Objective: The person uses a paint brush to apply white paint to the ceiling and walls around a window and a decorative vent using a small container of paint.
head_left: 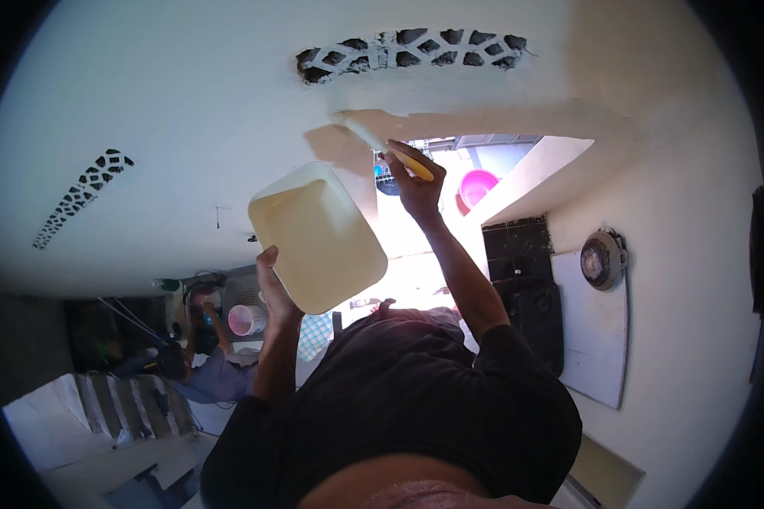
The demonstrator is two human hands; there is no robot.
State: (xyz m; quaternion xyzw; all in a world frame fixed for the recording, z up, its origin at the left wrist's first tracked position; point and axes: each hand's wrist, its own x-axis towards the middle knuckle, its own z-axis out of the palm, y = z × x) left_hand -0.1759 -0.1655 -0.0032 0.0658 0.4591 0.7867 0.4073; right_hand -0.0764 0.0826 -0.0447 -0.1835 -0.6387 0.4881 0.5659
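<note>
My left hand grips the lower left side of a cream plastic tub with rounded corners, tilted up in front of me. Its inside is pale; I cannot tell how much it holds. Up and to the right, my right hand is closed round the yellow handle of a paintbrush. The brush's pale head points up and left, its tip at the whitish wall just below a row of patterned vent holes. Shadows of the brush and tub fall on that wall.
A bright doorway opens beyond my right hand, with a pink basin outside. On the right are a dark panel and a round fixture. At lower left, another person bends near a pinkish bucket, beside steps.
</note>
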